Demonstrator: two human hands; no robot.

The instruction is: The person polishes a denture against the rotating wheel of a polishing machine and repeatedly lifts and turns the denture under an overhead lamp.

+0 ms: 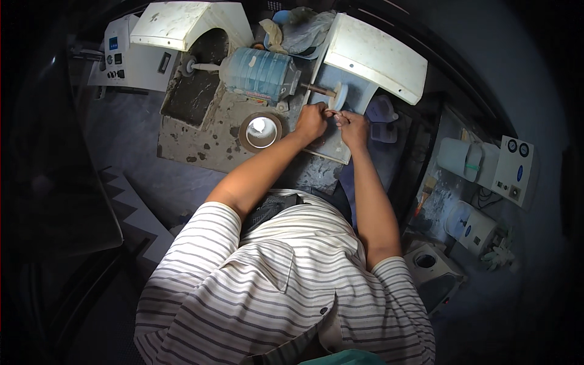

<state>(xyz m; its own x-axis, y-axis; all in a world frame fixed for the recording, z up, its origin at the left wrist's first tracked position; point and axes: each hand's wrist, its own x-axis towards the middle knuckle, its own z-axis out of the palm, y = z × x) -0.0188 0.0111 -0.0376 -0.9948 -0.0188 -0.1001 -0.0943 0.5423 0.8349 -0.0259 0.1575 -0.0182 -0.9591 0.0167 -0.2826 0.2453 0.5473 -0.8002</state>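
Both my hands are together in front of a pale round buffing wheel (340, 97), which sits on the right-hand spindle (317, 89) of a bench polishing lathe (258, 73). My left hand (311, 121) is closed, its fingertips on a small reddish curved piece (330, 113). From the other side, my right hand (354, 129) pinches the same piece. The piece lies close under the wheel's lower edge; whether it touches the wheel I cannot tell. Fingers cover most of it, so its kind does not show. Beneath my hands is a white splash tray (328, 146) with a hood (377, 58) above.
To the left, a second hood (188, 27) covers a dirty tray (188, 100) and another spindle. A brown-rimmed round bowl (242, 137) stands on the stained bench near my left forearm. Purple-tinted jugs (382, 111) are right of the tray. Farther right are a brush (427, 190) and machines (514, 167).
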